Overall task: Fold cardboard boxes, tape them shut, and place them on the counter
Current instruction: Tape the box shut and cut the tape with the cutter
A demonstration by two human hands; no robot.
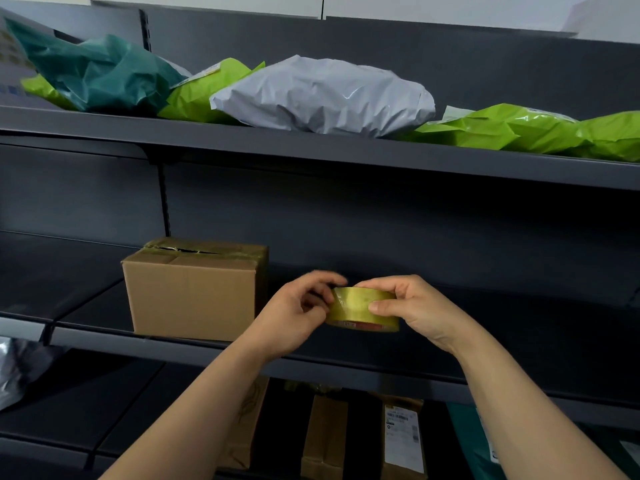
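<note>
Evidently between boxes, the right hand (414,308) gripped the tape roll (362,308) while the left hand (299,310) pinched its edge, needing the loose end freed.

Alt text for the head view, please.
Two hands hold a tape roll: the right hand grips it, the left hand pinches at its edge. A taped box stands on the dark middle shelf to their left; plastic bags lie on the top shelf.

Glossy clear tape roll (362,308); matt cardboard box (194,289); crinkled shiny plastic mailers (322,95); matt metal shelf (311,150).
</note>
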